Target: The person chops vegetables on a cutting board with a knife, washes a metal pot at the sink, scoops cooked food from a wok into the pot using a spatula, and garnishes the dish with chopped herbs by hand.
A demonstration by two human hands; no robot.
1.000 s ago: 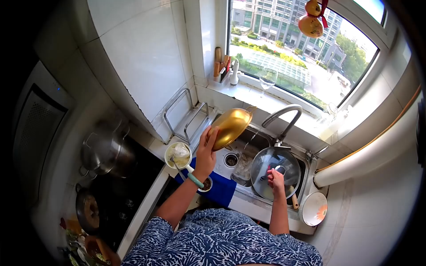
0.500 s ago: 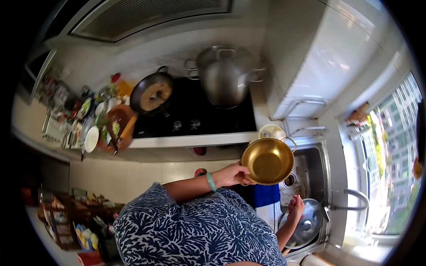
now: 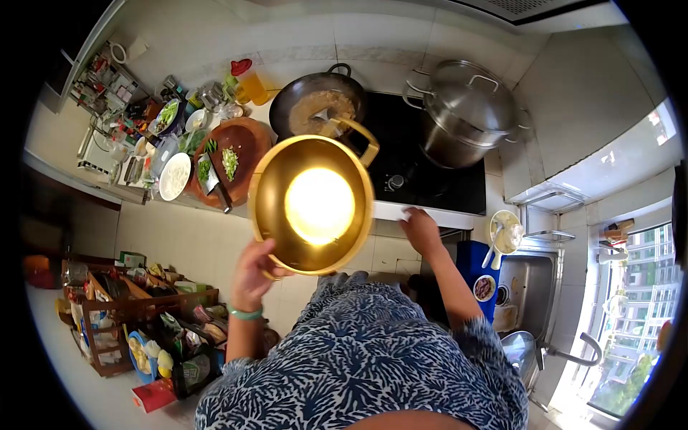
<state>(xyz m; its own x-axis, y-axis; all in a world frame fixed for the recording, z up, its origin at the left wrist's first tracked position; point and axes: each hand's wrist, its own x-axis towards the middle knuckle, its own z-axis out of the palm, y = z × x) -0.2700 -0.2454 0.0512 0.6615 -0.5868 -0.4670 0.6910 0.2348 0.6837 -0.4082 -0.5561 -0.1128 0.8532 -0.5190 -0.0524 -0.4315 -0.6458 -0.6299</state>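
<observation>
My left hand (image 3: 252,276), with a green bangle at the wrist, grips a shiny golden two-handled pot (image 3: 269,190) by its near side. The pot's inside faces me, bright light glares from its bottom, and nothing shows in it. Its far handle overlaps the near rim of a black wok (image 3: 287,97) on the stove, which holds a brownish food and the head of a turner. Near the counter's front edge my right hand (image 3: 421,233) hangs apart from the pot, fingers loosely extended and holding nothing.
A tall lidded steel pot (image 3: 469,107) stands on the black stove (image 3: 430,190). Left of it, a round chopping board (image 3: 240,140) bears a cleaver (image 3: 213,183) and chopped greens, beside a white bowl (image 3: 175,177). The sink (image 3: 530,290) lies right; a crowded rack (image 3: 100,337) stands lower left.
My left hand has carried the golden pot leftward from near the sink to in front of the wok. My right hand has moved from over the sink toward the stove front. The view has turned left.
</observation>
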